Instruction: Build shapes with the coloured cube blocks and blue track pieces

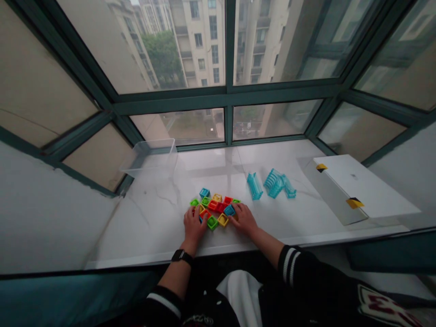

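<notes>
Head view:

Left hand (193,225): you have it low at the left edge of the coloured pile, fingers half-curled and pressed among the tiles. You can't tell whether it has hold of one.

Right hand (243,218): your fingers are slightly spread, resting on the right edge of the pile, and the fingertips touch a blue tile (229,210). You can't tell whether it grips that tile.

Coloured square tiles (214,206): they sit in one tight pile at lower centre of the frame, between your hands. You can count about fourteen in red, green, yellow and blue; your hands may hide more.

Translucent blue stacks (273,182): three stand just right of centre, well beside the pile.

Clear plastic tub (150,157): one, at the far edge of the worktop (143,231), left of centre.

White board (361,181): one, at right, with two yellow-and-black tape pieces (354,202).

Wristwatch (182,256): one, black, on your left wrist.
</notes>
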Motion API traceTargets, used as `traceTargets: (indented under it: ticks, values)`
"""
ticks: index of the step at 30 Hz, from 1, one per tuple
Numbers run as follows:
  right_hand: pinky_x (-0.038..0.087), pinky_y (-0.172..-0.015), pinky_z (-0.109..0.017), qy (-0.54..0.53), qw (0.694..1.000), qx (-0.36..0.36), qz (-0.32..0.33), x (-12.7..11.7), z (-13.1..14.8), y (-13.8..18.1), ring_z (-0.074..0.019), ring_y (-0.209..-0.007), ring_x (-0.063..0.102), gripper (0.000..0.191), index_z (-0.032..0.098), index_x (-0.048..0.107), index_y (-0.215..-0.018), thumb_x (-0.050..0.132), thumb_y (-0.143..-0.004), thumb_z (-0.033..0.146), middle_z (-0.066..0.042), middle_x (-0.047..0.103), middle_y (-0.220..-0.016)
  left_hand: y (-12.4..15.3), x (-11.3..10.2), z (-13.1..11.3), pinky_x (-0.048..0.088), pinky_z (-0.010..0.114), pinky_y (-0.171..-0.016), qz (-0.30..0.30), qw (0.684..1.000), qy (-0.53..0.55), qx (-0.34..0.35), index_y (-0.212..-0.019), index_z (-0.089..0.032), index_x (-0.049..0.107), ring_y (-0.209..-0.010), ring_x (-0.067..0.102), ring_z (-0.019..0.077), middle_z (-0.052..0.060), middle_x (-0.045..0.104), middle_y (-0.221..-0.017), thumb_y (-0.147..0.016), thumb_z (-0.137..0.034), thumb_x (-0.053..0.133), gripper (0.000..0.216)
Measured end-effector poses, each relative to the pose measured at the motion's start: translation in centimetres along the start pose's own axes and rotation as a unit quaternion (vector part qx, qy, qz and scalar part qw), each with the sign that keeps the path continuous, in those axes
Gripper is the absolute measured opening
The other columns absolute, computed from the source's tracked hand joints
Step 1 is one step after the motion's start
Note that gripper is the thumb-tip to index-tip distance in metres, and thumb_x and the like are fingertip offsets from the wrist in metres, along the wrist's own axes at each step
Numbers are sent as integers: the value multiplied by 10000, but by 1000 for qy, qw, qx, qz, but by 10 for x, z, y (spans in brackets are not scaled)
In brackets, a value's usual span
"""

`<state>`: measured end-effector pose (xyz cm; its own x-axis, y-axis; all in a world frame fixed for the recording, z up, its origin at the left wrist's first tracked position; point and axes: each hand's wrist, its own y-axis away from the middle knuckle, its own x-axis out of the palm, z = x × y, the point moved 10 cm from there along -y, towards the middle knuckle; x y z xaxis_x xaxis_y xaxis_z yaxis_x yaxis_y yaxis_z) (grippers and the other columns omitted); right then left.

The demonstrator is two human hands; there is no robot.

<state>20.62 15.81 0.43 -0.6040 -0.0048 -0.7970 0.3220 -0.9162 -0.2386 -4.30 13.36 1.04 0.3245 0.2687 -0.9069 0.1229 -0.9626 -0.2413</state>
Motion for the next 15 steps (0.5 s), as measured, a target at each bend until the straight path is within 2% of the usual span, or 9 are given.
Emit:
traceTargets:
  ticks: [3,7,10,13,15]
  values:
    - [491,-1070,-516,6,1000,-12,16,6,5,-6,-336,-1216,560,527,264,581,-1464,620,-978,466,-150,600,-1327,2,-2,-1,406,486,-1162,1,1000,1,11,-1431,-197,589,-1317,519,322,170,560,-1431,-1010,-447,526,494]
    - [490,-1059,-484,7,999,-17,27,12,8,-10,-321,-1213,573,494,233,579,-1455,584,-999,423,-153,602,-1348,-6,-8,1,363,506,-1198,-1,999,-14,29,-1402,-221,609,-1363,500,323,154,577,-1442,-1017,-476,512,472]
    - [478,-1062,-458,-9,1000,-18,24,14,10,-12,-310,-1251,583,463,188,552,-1446,534,-1021,372,-159,620,-1369,-30,-9,0,286,550,-1245,-3,999,-30,35,-1464,-220,552,-1481,403,336,154,469,-1593,-1035,-471,481,502]
    - [471,-1050,-437,-9,999,-13,30,17,10,-12,-297,-1230,613,409,173,573,-1395,514,-1029,345,-150,669,-1324,-63,6,-9,276,569,-1247,28,998,-40,51,-1541,-207,471,-1538,335,368,159,338,-1693,-1037,-488,476,577]
    - [466,-1048,-423,-9,1000,-7,26,17,8,-12,-287,-1206,628,380,176,594,-1365,508,-1031,335,-139,690,-1299,-82,21,-15,294,575,-1235,64,995,-40,61,-1539,-211,473,-1523,363,375,158,372,-1678,-1034,-477,487,571]
